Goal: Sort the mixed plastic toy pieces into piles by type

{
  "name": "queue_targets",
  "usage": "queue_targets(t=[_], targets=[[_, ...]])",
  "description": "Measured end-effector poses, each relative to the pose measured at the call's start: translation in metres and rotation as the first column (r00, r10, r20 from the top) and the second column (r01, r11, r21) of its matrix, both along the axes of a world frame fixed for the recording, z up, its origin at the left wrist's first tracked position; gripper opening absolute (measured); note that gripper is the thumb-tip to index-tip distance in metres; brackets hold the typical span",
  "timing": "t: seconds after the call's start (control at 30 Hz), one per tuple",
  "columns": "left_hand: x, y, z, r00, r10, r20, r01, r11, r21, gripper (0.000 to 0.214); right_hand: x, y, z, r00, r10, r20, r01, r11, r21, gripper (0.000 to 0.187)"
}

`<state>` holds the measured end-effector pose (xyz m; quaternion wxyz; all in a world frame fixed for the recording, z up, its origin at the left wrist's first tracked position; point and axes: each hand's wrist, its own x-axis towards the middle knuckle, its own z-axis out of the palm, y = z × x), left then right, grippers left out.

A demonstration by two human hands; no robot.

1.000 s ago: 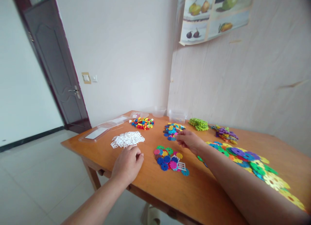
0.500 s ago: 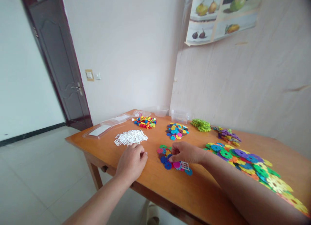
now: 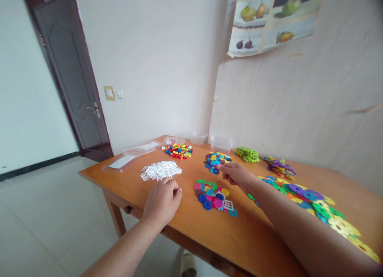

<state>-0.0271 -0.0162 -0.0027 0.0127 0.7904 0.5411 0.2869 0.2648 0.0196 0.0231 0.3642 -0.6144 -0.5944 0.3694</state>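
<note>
My right hand [image 3: 237, 174] reaches over the wooden table [image 3: 239, 241]. Its fingertips are drawn together at the near edge of a far pile of small coloured discs [image 3: 216, 160]. Whether they hold a disc is too small to see. Just in front of that hand lies a nearer pile of coloured discs [image 3: 209, 193] with a white lattice piece [image 3: 228, 205] on it. My left hand [image 3: 163, 199] rests on the table with its fingers curled under, just below a heap of white lattice pieces [image 3: 160, 170]. Nothing shows in it.
Small coloured bricks [image 3: 178, 151], green pieces [image 3: 247, 153], purple pieces [image 3: 279, 167] and a long band of large coloured discs [image 3: 314, 203] lie on the table. Clear tubs [image 3: 220, 142] and a clear tray [image 3: 122, 162] sit at the back. A dark door [image 3: 72, 73] stands to the left.
My right hand went from the far disc pile to the near pile, then back out to the far pile. The left hand stayed where it was.
</note>
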Motion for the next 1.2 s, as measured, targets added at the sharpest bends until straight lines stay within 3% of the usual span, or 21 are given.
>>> queue_targets(t=[0.07,0.1,0.2,0.3,0.4,0.5,0.63,0.77,0.9,0.97,1.03,1.2], targets=[[0.000,0.000,0.000,1.000,0.000,-0.001,0.000,1.000,0.001,0.017,0.002,0.004,-0.003,0.988,-0.152,0.004,0.152,0.987,0.045,0.036],[0.000,0.000,0.000,1.000,-0.001,-0.001,0.001,1.000,0.002,0.017,0.003,0.005,-0.005,0.985,-0.167,0.049,0.164,0.984,0.065,0.035],[0.000,0.001,-0.001,1.000,-0.011,-0.005,0.011,1.000,0.009,0.017,-0.001,0.001,-0.009,0.973,-0.016,0.231,-0.010,0.994,0.110,0.032],[-0.001,0.002,-0.002,1.000,-0.011,-0.005,0.011,1.000,0.016,0.016,-0.011,-0.010,-0.009,0.906,0.189,0.379,-0.233,0.970,0.074,0.035],[-0.001,0.002,-0.002,1.000,0.001,-0.007,0.000,1.000,0.014,0.017,-0.022,-0.019,-0.005,0.824,0.255,0.507,-0.303,0.953,0.014,0.039],[-0.001,0.001,-0.002,1.000,-0.004,-0.010,0.004,1.000,0.018,0.017,-0.028,-0.023,-0.004,0.781,0.233,0.580,-0.294,0.956,0.013,0.033],[-0.001,0.001,-0.002,1.000,-0.011,-0.010,0.012,1.000,0.021,0.018,-0.029,-0.021,-0.008,0.826,0.227,0.515,-0.281,0.959,0.027,0.018],[-0.001,0.002,-0.002,1.000,-0.012,-0.005,0.012,1.000,0.021,0.017,-0.022,-0.012,-0.011,0.916,0.228,0.330,-0.252,0.967,0.029,0.016],[-0.001,0.002,-0.002,1.000,-0.007,0.001,0.007,1.000,0.010,0.017,-0.009,0.002,-0.011,0.994,-0.035,0.106,0.023,0.993,0.112,0.021],[-0.001,0.002,-0.002,1.000,-0.005,0.002,0.005,1.000,0.010,0.017,-0.006,0.007,-0.012,0.981,-0.149,0.122,0.124,0.974,0.192,0.028],[-0.001,0.002,-0.002,1.000,-0.007,0.003,0.007,1.000,0.015,0.016,-0.009,0.007,-0.014,0.962,-0.134,0.238,0.073,0.966,0.248,0.026],[-0.001,0.002,-0.002,1.000,-0.006,-0.003,0.007,1.000,0.019,0.016,-0.037,-0.006,-0.011,0.859,0.078,0.506,-0.231,0.941,0.248,0.020]])
